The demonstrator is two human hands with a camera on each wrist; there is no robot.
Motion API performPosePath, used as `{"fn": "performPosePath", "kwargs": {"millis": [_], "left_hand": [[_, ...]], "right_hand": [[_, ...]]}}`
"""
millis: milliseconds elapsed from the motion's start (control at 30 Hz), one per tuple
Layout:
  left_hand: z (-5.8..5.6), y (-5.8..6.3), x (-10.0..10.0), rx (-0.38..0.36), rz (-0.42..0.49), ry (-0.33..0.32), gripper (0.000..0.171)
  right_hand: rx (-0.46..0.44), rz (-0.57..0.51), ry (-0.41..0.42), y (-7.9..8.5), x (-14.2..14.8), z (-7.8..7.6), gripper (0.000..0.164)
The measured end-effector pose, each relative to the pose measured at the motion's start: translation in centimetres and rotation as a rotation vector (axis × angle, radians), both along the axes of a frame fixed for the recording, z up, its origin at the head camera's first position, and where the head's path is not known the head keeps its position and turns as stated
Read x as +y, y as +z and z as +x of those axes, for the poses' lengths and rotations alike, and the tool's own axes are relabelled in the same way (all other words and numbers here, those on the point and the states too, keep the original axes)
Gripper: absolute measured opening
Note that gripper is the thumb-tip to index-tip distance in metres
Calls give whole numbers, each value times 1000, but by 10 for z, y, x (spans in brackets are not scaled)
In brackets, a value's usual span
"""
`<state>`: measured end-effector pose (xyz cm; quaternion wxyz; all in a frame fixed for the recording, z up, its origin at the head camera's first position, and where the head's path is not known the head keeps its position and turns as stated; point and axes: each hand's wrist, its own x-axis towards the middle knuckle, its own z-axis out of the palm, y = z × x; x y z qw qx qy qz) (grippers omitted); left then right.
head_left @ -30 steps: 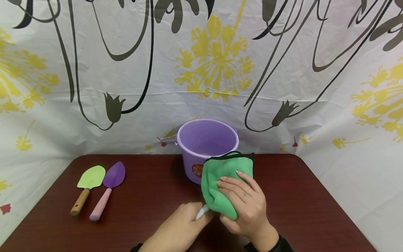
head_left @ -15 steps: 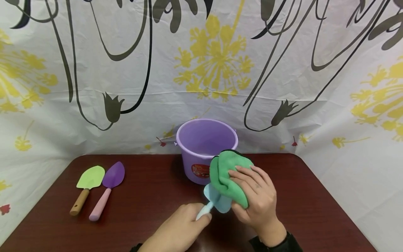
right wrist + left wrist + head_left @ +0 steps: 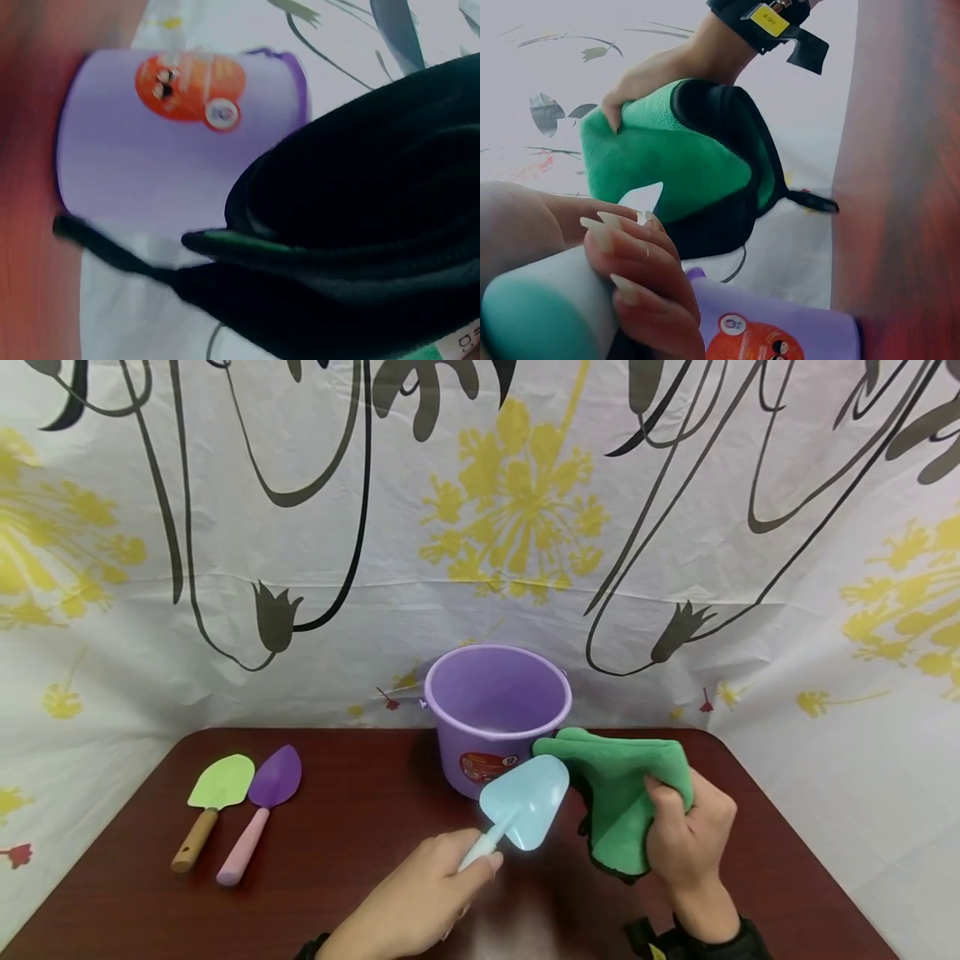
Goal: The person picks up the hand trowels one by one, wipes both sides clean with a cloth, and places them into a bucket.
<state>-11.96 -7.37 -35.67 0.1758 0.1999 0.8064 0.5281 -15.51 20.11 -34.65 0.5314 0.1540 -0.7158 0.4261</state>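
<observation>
My left hand (image 3: pixel 431 889) grips the handle of a light blue trowel (image 3: pixel 528 797), its blade raised in front of the bucket. In the left wrist view the fingers (image 3: pixel 649 277) curl round the pale handle (image 3: pixel 544 311), which has a teal end. To the right, my right hand (image 3: pixel 690 835) pinches a folded green cloth (image 3: pixel 626 793) with dark edging, thumb on the near side. The cloth hangs apart from the blade. In the right wrist view the dark side of the cloth (image 3: pixel 360 195) fills much of the frame and hides the right hand.
A purple bucket (image 3: pixel 457 735) with a red label stands at the table's back edge, behind trowel and cloth. On the left of the dark red table (image 3: pixel 337 827) lie a green trowel (image 3: pixel 221 781) and a purple trowel (image 3: pixel 276 777). A patterned sheet (image 3: pixel 420 543) hangs behind.
My right hand has moved right with the cloth, off the light blue trowel, and has turned thumb side toward me. The blade, earlier covered, now shows whole and is lifted higher.
</observation>
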Motion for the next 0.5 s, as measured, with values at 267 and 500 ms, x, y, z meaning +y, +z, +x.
{"fn": "performPosePath", "kwargs": {"millis": [267,500], "left_hand": [[-11,10,-15,184,-123,105,36],[-20,16,-23,170,-103,144,31]], "right_hand": [[-26,-137,-53,11,19,2,44],[-198,-163,-89,14,21,7,47]]}}
